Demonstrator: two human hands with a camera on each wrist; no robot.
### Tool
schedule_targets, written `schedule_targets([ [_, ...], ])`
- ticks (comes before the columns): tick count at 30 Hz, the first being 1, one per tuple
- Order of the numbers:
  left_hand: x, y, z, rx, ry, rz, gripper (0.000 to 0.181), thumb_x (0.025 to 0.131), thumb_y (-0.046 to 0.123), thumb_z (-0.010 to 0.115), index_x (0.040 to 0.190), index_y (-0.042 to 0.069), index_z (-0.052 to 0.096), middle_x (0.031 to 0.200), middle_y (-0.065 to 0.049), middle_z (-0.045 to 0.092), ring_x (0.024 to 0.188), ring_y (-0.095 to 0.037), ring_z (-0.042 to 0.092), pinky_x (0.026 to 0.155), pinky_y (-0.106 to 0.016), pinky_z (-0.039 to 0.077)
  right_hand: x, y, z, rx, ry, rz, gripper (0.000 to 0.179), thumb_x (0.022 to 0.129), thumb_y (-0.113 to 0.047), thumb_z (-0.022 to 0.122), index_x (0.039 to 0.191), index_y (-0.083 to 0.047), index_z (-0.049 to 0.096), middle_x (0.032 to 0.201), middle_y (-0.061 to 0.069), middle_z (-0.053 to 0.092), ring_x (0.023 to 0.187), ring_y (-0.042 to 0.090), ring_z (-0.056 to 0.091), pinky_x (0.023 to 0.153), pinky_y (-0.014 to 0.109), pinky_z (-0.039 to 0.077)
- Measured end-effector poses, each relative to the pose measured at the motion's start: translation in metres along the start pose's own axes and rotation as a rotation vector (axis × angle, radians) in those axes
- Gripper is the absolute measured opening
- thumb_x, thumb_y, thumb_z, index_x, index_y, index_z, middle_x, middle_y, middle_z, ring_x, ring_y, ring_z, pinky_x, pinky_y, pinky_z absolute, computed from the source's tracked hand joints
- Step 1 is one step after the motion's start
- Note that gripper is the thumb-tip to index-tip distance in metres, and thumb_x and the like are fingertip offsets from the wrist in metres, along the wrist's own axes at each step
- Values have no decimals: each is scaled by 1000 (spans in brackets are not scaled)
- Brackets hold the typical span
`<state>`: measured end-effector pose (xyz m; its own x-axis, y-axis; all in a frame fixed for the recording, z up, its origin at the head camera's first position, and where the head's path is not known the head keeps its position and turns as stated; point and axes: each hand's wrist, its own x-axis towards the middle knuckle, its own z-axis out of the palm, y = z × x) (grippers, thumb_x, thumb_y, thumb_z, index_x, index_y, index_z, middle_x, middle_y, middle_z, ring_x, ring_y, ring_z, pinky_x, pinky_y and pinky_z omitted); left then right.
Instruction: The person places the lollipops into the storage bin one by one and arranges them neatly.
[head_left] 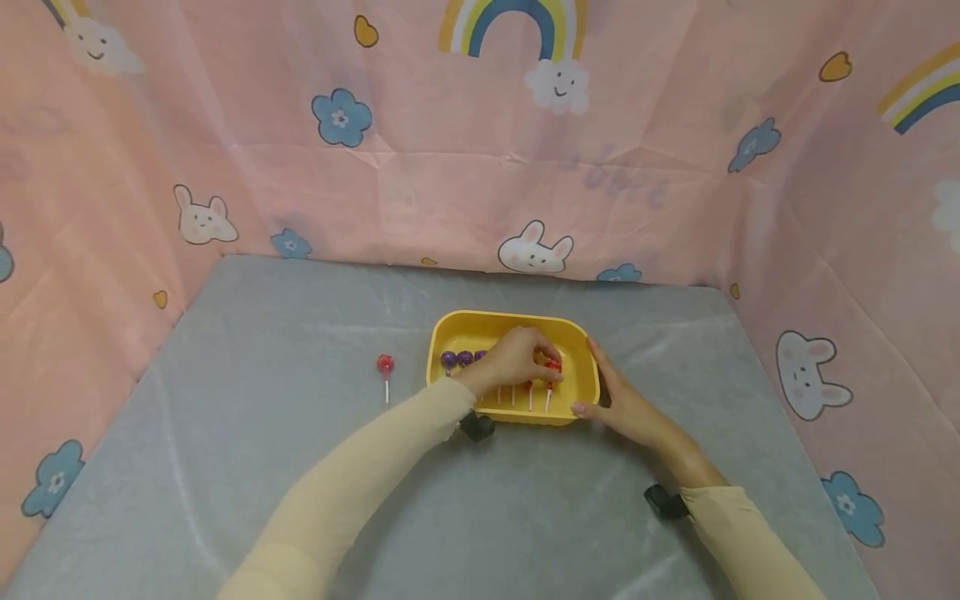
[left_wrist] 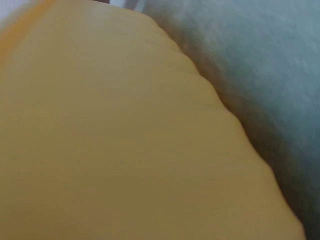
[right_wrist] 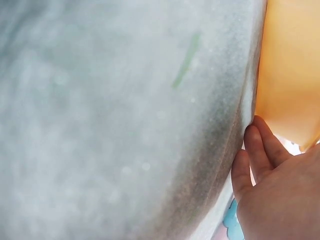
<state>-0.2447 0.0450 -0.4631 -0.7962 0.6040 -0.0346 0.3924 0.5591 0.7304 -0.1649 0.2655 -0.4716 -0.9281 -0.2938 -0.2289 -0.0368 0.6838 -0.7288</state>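
Observation:
In the head view, my left hand reaches into a yellow tray, thumb and fingers pinching a red lollipop near the tray's right end. Purple lollipops lie in a row at its left end. Several white sticks show below my left hand, which hides most of their heads. My right hand holds the tray's right end, fingers along its side and thumb at the near corner. The right wrist view shows these fingers against the tray's yellow wall. The sleeve fills most of the left wrist view.
Another red lollipop lies on the grey cloth left of the tray, stick toward me. Pink curtains with rainbows, bunnies and flowers stand behind the table and on both sides. Dark wrist devices sit on both arms.

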Motion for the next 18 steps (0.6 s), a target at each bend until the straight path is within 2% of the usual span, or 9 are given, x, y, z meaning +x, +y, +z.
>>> schedule_targets([
  [7, -1, 1, 1, 40, -8, 17, 22, 85, 30, 78, 102, 16, 77, 88, 5, 69, 78, -10, 55, 66, -16, 45, 0, 1, 0, -7, 3, -8, 106, 89, -44, 70, 156, -40, -13, 169, 12, -1, 153, 44, 11, 118, 70, 16],
  [18, 2, -1, 5, 108, -5, 19, 23, 87, 33, 76, 103, 17, 77, 88, 7, 70, 82, -10, 54, 72, -17, 45, 1, 2, 0, 9, -1, -22, 106, 90, -40, 70, 156, -41, -13, 169, 12, -1, 153, 43, 12, 118, 69, 17],
])
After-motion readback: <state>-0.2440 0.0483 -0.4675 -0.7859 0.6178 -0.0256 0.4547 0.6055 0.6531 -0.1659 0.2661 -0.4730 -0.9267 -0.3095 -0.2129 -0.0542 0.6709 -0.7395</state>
